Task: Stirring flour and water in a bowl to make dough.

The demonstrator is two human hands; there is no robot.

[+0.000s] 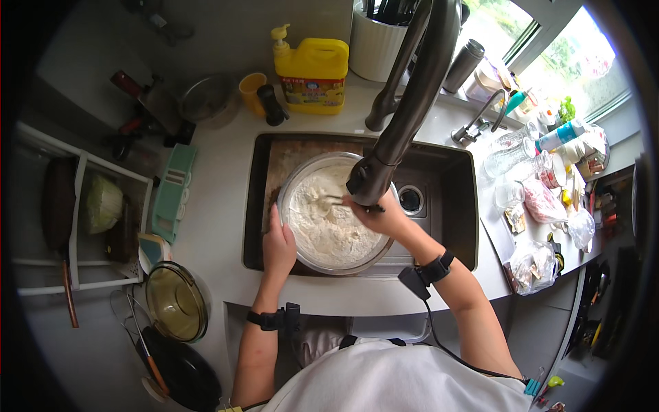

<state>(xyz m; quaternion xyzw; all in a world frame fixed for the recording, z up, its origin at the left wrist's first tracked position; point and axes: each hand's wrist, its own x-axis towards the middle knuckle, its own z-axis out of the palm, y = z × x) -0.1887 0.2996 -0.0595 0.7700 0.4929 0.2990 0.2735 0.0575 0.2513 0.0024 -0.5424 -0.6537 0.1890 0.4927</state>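
Note:
A round mixing bowl (337, 271) of white flour (334, 242) sits in the dark sink (443, 165). Part of the flour looks clumpy around its middle. Against the bowl's left side, my left hand (279, 243) grips the rim and outer wall. My right hand (380, 215) reaches over the bowl's right side, holding dark chopsticks (335, 199) with their tips at the flour. The faucet (394, 147) hangs over the bowl and hides part of my right hand and of the bowl's upper right edge.
Under the bowl's upper left lies a wooden board (288, 149). Behind the sink stand a yellow pump jug (314, 77) and an orange cup (252, 92). Glass jars (509, 157) and bags (535, 265) crowd the right counter. A glass pot (177, 304) is at left.

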